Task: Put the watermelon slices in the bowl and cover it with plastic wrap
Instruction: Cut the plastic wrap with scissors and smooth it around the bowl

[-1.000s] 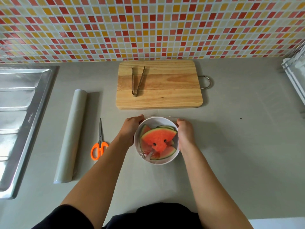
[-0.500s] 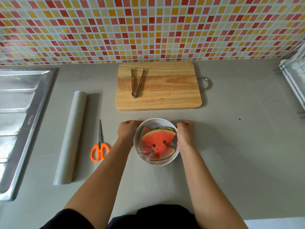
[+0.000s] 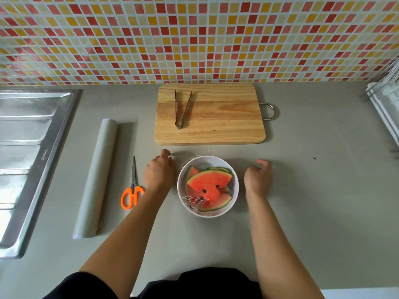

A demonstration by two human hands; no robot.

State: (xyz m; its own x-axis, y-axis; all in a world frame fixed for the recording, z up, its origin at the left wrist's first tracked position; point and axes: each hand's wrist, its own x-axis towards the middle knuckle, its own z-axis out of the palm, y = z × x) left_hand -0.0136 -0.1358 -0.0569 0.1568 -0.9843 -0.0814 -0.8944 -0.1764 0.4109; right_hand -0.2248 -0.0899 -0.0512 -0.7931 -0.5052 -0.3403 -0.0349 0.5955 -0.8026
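Pulling back from the bowl (image 3: 236, 187) they were cupping, the left hand (image 3: 159, 174) and right hand (image 3: 258, 180) rest relaxed and empty beside it, mid-frame. Slices (image 3: 208, 182) lie inside under wrap (image 3: 192, 199); covering looks finished.

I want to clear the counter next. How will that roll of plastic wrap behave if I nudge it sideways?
The roll of plastic wrap is a long cylinder lying on the counter, so a sideways nudge would probably set it rolling, perhaps into the scissors. It looks straight and rigid, so it should lift by one end without sagging.
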